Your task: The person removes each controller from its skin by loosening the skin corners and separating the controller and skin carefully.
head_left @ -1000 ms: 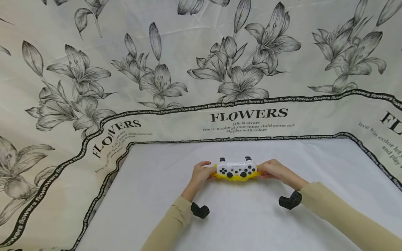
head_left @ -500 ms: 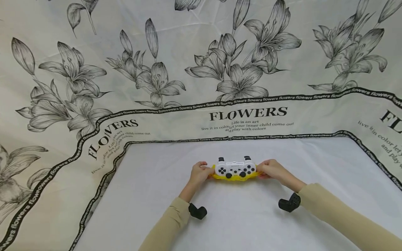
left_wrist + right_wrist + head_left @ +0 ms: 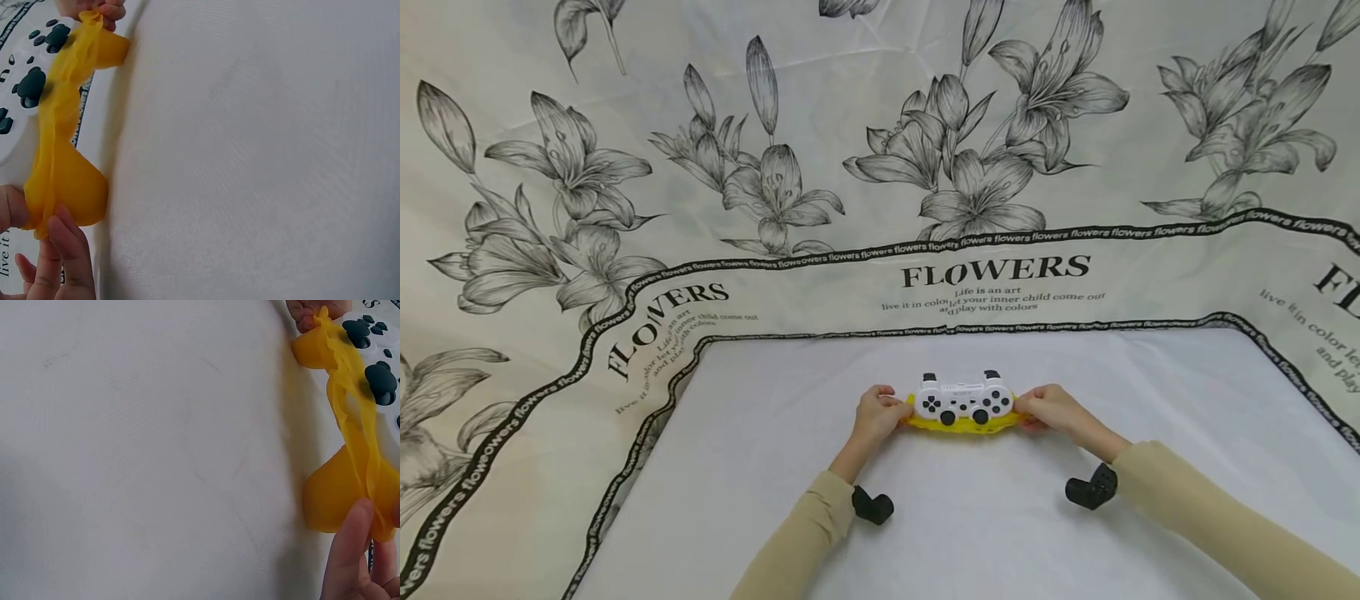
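A white game controller (image 3: 962, 398) with black buttons and thumbsticks faces up between both hands. Yellow stretchy silicone sleeve (image 3: 966, 426) covers its grips and runs along its near edge. My left hand (image 3: 877, 417) pinches the sleeve's rim at the left end; in the left wrist view, the fingertips (image 3: 65, 228) press the yellow edge below the grip. At the opposite end my right hand (image 3: 1051, 408) pinches the rim between thumb and fingers, as the right wrist view shows with a fingertip (image 3: 359, 515) against the yellow film. The controller's underside is hidden.
White cloth (image 3: 970, 525) covers the table. Behind it rises a curtain (image 3: 820, 192) printed with lilies and the word FLOWERS. Black wrist-worn devices (image 3: 872, 505) stick out below both forearms.
The controller has tipped slightly within the sleeve's edge, and more yellow shows along its near side. Both hands keep their pinch and have barely moved; the head view has shifted a little.
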The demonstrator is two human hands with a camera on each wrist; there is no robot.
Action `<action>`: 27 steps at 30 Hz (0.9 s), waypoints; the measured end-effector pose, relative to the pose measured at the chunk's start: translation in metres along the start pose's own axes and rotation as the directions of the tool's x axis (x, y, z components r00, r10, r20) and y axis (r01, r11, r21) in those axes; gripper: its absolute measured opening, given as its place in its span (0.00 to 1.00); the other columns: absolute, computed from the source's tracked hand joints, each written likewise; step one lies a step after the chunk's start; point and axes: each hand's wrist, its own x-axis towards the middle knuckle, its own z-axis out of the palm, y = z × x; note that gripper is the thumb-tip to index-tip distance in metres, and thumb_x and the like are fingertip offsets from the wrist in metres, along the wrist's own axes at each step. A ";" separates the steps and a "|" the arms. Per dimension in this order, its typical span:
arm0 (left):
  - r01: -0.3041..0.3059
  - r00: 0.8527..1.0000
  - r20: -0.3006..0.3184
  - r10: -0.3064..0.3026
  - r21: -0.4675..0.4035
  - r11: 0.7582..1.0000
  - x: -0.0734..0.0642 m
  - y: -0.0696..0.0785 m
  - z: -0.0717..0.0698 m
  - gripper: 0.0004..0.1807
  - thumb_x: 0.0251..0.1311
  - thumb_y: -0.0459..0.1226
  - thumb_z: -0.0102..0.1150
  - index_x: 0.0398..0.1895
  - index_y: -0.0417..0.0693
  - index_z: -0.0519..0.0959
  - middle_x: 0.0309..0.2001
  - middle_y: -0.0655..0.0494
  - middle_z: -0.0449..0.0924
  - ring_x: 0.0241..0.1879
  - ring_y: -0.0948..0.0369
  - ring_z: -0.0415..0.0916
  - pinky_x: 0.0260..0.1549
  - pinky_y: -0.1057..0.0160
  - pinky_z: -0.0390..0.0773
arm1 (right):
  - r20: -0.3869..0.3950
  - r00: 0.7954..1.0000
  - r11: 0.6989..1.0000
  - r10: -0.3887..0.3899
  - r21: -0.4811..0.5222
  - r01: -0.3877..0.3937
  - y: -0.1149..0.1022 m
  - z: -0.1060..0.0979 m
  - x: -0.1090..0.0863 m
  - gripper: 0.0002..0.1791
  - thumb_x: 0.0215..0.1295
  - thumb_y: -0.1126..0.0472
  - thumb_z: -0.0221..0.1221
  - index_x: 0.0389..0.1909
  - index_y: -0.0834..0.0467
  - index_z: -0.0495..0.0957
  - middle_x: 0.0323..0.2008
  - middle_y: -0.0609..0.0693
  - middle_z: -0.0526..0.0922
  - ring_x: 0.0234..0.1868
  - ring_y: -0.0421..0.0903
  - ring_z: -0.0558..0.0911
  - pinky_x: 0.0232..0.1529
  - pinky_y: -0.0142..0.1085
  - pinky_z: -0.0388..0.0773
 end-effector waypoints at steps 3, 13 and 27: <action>0.019 1.000 -0.009 -0.019 0.016 1.000 0.001 -0.001 0.000 0.24 0.46 0.29 0.64 0.49 0.36 0.71 0.33 0.46 0.82 0.25 0.63 0.73 0.25 0.70 0.78 | 0.002 1.000 1.000 0.001 -0.005 -0.001 0.001 0.001 0.002 0.20 0.57 0.61 0.54 0.43 0.73 0.78 0.39 0.62 0.83 0.29 0.41 0.78 0.31 0.30 0.81; 0.029 0.999 -0.014 -0.028 0.027 0.999 0.005 -0.002 0.000 0.24 0.45 0.29 0.65 0.48 0.37 0.71 0.32 0.47 0.82 0.24 0.63 0.73 0.24 0.71 0.78 | 0.006 1.000 1.000 0.016 -0.014 -0.016 -0.005 0.001 -0.001 0.20 0.55 0.62 0.53 0.42 0.74 0.78 0.38 0.61 0.83 0.26 0.41 0.78 0.30 0.31 0.81; 0.022 1.000 -0.002 -0.022 0.119 0.993 0.005 -0.001 -0.003 0.24 0.44 0.30 0.65 0.47 0.35 0.71 0.32 0.46 0.82 0.19 0.64 0.74 0.20 0.70 0.79 | -0.004 1.000 1.000 0.004 -0.021 -0.004 0.000 0.003 -0.002 0.20 0.55 0.62 0.53 0.42 0.74 0.78 0.42 0.65 0.82 0.28 0.41 0.79 0.32 0.32 0.83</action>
